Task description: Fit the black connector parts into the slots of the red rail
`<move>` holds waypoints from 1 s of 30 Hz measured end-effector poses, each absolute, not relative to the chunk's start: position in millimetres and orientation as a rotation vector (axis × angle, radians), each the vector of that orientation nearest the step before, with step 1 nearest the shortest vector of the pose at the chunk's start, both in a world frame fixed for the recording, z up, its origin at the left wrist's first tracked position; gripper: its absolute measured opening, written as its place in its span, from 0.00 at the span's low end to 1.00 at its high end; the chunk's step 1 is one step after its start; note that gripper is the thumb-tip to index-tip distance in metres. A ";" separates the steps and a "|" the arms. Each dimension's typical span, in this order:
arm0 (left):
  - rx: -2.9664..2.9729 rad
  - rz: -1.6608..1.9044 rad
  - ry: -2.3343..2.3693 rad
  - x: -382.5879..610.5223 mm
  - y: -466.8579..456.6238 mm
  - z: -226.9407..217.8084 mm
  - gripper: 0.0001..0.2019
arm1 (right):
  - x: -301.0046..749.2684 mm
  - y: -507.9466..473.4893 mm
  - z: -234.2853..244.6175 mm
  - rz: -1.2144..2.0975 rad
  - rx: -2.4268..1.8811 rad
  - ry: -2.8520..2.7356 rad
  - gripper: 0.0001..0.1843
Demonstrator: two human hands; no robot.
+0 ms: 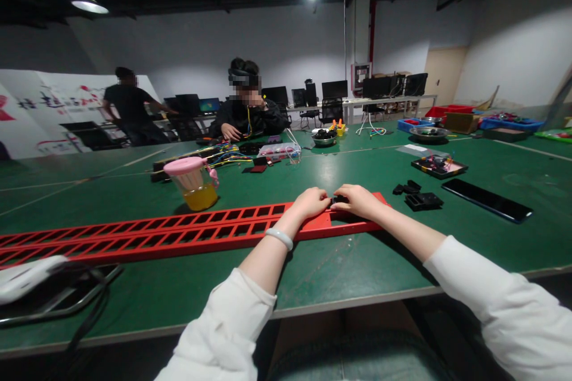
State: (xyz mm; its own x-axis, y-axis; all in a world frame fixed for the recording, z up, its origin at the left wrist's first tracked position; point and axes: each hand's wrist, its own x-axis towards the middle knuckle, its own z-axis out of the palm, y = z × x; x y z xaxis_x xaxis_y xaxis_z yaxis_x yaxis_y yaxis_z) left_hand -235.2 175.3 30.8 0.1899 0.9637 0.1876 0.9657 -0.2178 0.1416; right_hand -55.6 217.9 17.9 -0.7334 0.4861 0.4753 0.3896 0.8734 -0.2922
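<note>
A long red slotted frame [179,235] lies across the green table in front of me. Both hands meet over its right end, close together. My left hand [311,202] is curled, its fingertips at a small black part [338,199]. From the other side my right hand [356,200] closes its thumb and fingers about that same part, which is mostly hidden by the hands. Whether the part is seated in the frame's opening, I cannot tell. To the right of the frame lie several loose black plastic pieces [422,201].
A pink-lidded cup [196,196] with yellow liquid stands behind the frame. Right lie a phone [487,199] and a small tray [440,165] of parts. A white device [29,278] sits front left. Across the table, a person [250,113] sits by coloured wires [223,155].
</note>
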 end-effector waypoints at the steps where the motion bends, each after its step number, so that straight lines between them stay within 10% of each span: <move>1: -2.417 -0.369 -1.970 -235.1 175.3 31.0 0.15 | -55.6 217.7 18.0 0.235 -0.636 -2.490 0.20; 30: -2.401 -0.352 -1.907 -236.7 174.8 27.8 0.15 | -58.9 208.8 23.5 0.021 -0.879 -2.632 0.18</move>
